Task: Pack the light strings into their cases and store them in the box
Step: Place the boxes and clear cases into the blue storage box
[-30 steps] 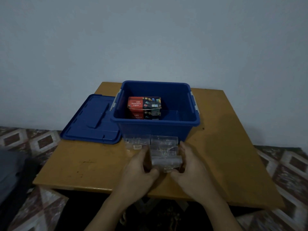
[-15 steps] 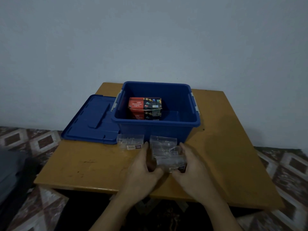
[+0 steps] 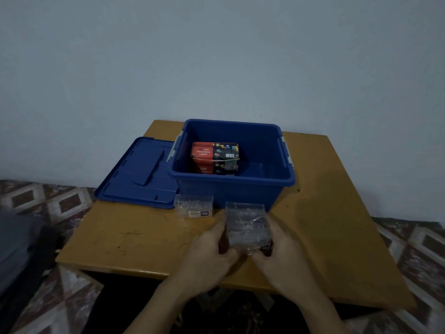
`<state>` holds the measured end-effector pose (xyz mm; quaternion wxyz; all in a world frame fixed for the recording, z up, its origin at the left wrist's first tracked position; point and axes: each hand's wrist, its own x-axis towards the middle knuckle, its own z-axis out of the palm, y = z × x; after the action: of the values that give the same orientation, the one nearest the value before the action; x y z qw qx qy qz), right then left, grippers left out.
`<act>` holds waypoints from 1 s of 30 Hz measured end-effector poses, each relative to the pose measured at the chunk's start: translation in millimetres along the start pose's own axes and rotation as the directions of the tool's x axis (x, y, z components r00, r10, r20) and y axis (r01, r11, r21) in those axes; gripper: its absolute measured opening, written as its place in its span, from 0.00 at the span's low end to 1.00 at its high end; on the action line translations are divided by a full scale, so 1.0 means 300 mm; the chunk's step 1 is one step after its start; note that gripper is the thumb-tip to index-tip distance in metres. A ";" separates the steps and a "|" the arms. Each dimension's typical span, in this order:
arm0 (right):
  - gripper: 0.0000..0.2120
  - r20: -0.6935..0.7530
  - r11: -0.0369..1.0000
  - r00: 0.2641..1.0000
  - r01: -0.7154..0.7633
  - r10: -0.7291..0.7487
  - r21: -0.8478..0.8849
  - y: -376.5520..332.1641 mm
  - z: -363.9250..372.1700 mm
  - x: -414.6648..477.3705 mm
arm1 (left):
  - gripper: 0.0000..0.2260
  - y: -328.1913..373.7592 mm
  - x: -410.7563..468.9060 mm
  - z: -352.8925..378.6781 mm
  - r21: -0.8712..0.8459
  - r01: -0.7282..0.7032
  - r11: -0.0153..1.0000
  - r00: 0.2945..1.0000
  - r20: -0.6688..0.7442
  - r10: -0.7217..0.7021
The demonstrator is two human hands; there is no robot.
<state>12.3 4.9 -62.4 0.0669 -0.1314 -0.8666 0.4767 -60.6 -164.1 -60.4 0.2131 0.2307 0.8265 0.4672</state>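
Fingers (image 3: 218, 231) grip one case (image 3: 246, 229), second case (image 3: 193, 206) near

Before you: one plain wall (image 3: 216, 56), pale blue-grey, dimly lit. One wooden table (image 3: 337, 213), orange-brown top, scuffed, its far edge at that wall. Floor (image 3: 60, 203) on both sides of it: diamond pattern, brown and whitish. At your far left: one dark grey shape (image 3: 16, 249), too dim to identify.

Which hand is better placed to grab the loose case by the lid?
Left, probably: the left hand is nearer the loose case, which lies left of the held case; the right hand must cross.
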 end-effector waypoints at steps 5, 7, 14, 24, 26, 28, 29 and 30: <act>0.30 0.122 1.000 0.992 -0.005 0.008 -0.021 -0.033 0.060 -0.042 | 0.22 -0.022 -0.090 -0.093 0.003 0.043 0.999 0.999 0.008 -0.043; 0.32 0.160 0.999 0.987 0.015 -0.008 -0.040 -0.054 0.097 -0.044 | 0.23 -0.040 -0.116 -0.137 0.027 0.047 0.999 0.999 -0.017 -0.047; 0.34 0.238 0.994 0.971 0.060 -0.036 -0.096 -0.108 0.181 0.027 | 0.26 -0.108 -0.138 -0.226 0.052 0.054 0.997 0.988 -0.145 -0.046; 0.59 0.363 0.907 0.932 0.160 -0.008 -0.389 -0.079 0.155 0.060 | 0.53 -0.144 -0.116 -0.283 0.062 0.136 0.989 0.991 0.012 -0.137; 0.60 0.362 0.908 0.932 0.168 -0.020 -0.384 -0.085 0.164 0.079 | 0.53 -0.134 -0.098 -0.273 0.090 0.148 0.985 0.987 0.044 -0.153; 0.59 0.379 0.909 0.925 0.184 -0.031 -0.374 -0.098 0.177 0.091 | 0.51 -0.108 -0.091 -0.258 0.109 0.120 0.987 0.986 0.100 -0.131; 0.57 0.384 0.909 0.922 0.197 -0.045 -0.367 -0.102 0.185 0.093 | 0.49 -0.104 -0.088 -0.250 0.118 0.102 0.988 0.985 0.124 -0.117; 0.56 0.379 0.911 0.923 0.209 -0.063 -0.356 -0.101 0.193 0.094 | 0.48 -0.104 -0.085 -0.246 0.123 0.089 0.988 0.985 0.138 -0.106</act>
<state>-33.5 -49.2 -68.2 -0.0863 0.0088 -0.9485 0.3047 -87.7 -242.9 -49.2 0.2812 0.2350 0.8450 0.3895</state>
